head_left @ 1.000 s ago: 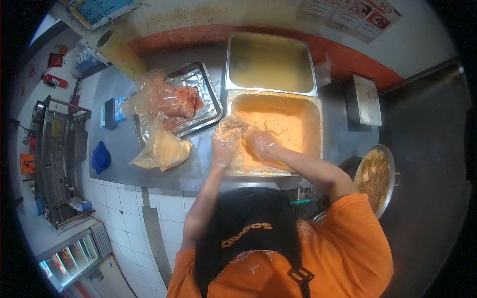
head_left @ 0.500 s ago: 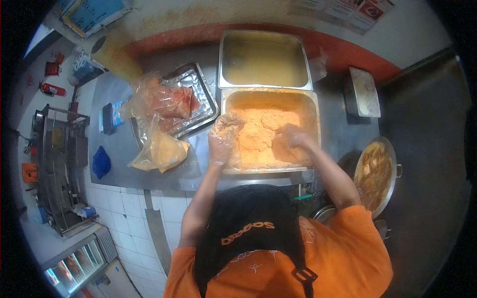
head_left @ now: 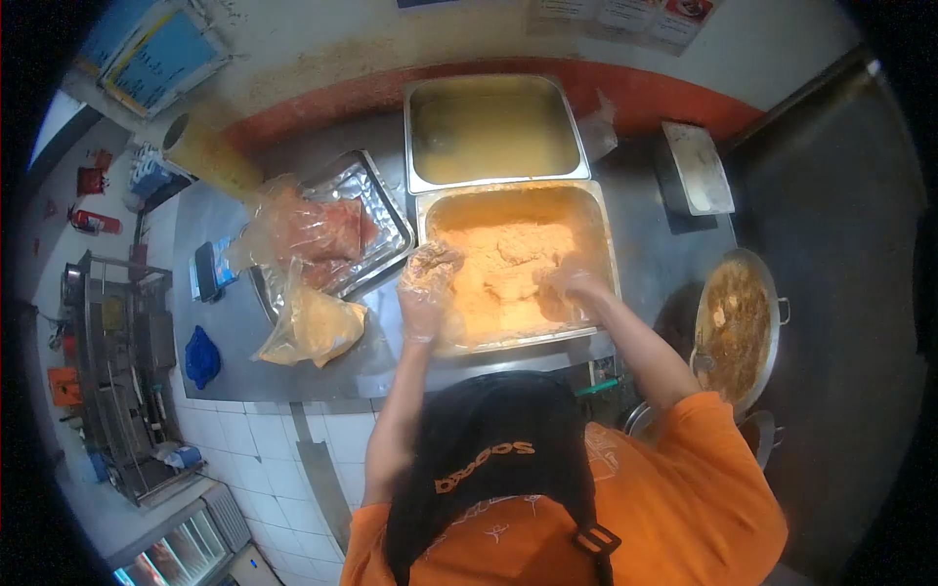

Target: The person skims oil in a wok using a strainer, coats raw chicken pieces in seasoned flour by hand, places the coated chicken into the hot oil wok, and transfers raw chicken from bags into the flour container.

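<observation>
A steel pan (head_left: 608,244) holds orange breading flour (head_left: 489,256), with lumpy coated pieces (head_left: 510,283) in its middle. My left hand (head_left: 422,305), in a clear plastic glove, is at the pan's left side. Clumpy breading covers its finger end, so the fingers and anything in them are hidden. On the right side of the pan, my right hand (head_left: 576,279) reaches into the flour beside the lumpy pieces. It looks gloved too, and its fingers are blurred and partly sunk in the flour.
Behind stands a second pan (head_left: 493,137) of cloudy yellowish liquid. At left are a metal tray (head_left: 396,234) with bagged red meat (head_left: 327,230), a bag of orange powder (head_left: 318,327), a phone (head_left: 205,272) and a blue object (head_left: 201,357). A large wok (head_left: 735,327) sits at right.
The camera view has shifted slightly. My left hand stays at the pan's left side, and my right hand is still in the flour, where the lumps have changed shape a little.
</observation>
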A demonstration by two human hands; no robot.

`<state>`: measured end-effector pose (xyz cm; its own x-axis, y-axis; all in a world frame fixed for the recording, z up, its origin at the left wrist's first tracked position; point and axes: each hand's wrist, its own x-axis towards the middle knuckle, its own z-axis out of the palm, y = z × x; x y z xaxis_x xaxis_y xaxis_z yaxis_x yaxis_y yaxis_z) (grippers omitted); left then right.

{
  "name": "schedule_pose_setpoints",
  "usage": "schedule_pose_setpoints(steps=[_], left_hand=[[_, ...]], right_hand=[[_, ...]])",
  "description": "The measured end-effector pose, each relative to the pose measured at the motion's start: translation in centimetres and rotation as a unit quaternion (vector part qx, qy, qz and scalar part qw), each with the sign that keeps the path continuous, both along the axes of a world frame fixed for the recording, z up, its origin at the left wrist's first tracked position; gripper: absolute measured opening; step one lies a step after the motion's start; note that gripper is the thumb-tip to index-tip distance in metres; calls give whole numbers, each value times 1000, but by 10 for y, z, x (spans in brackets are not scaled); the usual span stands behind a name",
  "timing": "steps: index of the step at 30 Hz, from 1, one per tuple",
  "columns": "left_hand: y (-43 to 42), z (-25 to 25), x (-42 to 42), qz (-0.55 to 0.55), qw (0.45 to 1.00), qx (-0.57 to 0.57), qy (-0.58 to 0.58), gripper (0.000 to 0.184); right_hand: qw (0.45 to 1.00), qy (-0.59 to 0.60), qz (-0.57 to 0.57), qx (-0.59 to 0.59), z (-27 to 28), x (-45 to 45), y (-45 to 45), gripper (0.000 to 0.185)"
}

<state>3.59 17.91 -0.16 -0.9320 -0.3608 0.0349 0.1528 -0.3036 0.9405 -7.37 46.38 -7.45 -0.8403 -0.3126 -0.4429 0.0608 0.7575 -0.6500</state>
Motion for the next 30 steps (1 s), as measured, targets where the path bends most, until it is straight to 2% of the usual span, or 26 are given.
schedule_pose_setpoints(steps=[2,3,5,6,8,9,11,12,13,15,16,18,21,22,23,25,26,27,29,30], left_hand=[[3,6,2,-10,1000,13,-8,32],[2,11,2,-15,999,-24,-20,32],[1,14,2,-25,997,-64,-30,31],[1,13,2,-27,997,-53,-40,31],[2,13,1,-39,997,-41,-46,31],[2,14,1,-38,997,-45,-40,32],[1,12,0,-40,998,-49,-29,34],[0,8,0,-39,998,-45,-10,34],[-1,4,0,-37,998,-42,7,34],[-2,3,2,-41,999,-32,9,35],[-2,2,1,-42,999,-22,10,35],[-1,9,1,-42,999,-23,-1,35],[-2,15,3,-41,999,-31,-14,35],[-1,16,3,-38,999,-35,-15,35],[0,13,4,-44,998,-33,-18,35],[-2,8,2,-36,997,-61,1,34],[1,7,1,-34,999,-6,4,33],[1,7,4,-41,999,-3,4,33],[0,11,0,-29,999,7,-13,30],[2,18,1,-18,999,-39,-27,29]], right_hand=[[998,39,-46,-23,4,3,1,58],[995,59,-68,-34,14,6,-2,59],[988,124,40,83,32,0,-13,62],[988,125,32,82,27,-1,-17,62],[983,143,-26,-110,18,-5,-20,64],[983,145,-35,-108,35,-8,-26,64],[993,-109,31,-35,93,-15,-42,63],[997,0,42,-67,72,-16,-44,52],[997,2,40,-66,55,-20,-40,52],[983,139,102,-65,59,-27,-49,47],[983,141,104,-62,63,-32,-51,47],[960,195,197,-31,100,-35,-59,40],[978,141,155,-3,177,-30,-69,33],[962,221,155,34,175,-33,-64,31],[964,217,150,37,183,-33,-64,31],[971,98,140,165,205,-42,-66,31],[984,124,115,59,174,-56,-52,31],[985,123,109,62,173,-58,-44,31],[967,195,155,-50,181,-65,-22,32],[973,180,140,-38,191,-63,-9,33]])
